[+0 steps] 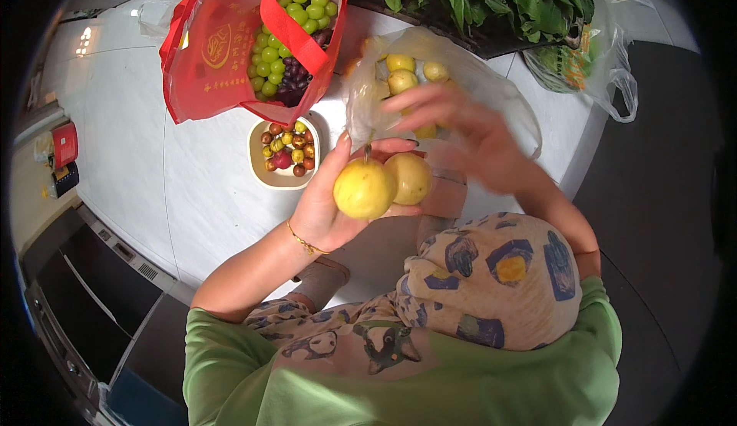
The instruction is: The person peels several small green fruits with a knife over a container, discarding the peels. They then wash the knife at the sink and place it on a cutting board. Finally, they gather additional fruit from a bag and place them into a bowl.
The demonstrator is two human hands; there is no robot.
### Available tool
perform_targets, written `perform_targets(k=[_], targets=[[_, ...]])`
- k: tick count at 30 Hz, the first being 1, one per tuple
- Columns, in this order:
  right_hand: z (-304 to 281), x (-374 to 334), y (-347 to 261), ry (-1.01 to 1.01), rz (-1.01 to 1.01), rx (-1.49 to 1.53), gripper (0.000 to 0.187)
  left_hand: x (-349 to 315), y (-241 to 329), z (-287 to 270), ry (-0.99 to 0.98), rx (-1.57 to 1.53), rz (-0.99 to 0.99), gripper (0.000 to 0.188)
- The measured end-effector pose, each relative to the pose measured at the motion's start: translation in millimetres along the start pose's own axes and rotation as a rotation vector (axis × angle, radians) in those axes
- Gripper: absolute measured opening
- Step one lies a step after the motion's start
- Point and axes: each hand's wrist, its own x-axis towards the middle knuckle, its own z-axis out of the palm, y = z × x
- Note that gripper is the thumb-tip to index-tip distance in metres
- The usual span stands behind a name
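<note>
My left hand [326, 215] is closed around two yellow passion fruits, palm up. One passion fruit [363, 188] lies nearer and has a short dark stem; the other passion fruit [409, 179] rests against its right side. My right hand [468, 130], blurred by motion, is raised to the right of them with its fingers stretched out and nothing seen in them. Behind and partly under it lies a clear plastic bag [491, 92] with several more yellow passion fruits [402, 81] inside.
A red bag [211, 57] with green grapes [269, 61] and dark grapes [294, 82] stands at the far left. Close by sits a white square bowl [257, 166] of small mixed fruits. Leafy greens [484, 0] lie at the back, a bagged vegetable [564, 65] right of them.
</note>
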Motion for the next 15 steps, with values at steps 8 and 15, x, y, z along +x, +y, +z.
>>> perform_targets(k=[8, 15], targets=[[-10, 3, 94, -0.189, 0.506, -1.227, 0.040, -4, 8, -5, -0.308, 0.006, -0.076, 0.080], [-35, 9, 181, 0.141, 0.490, -1.092, 0.032, -6, 20, -7, -0.334, -0.080, -0.103, 0.096]])
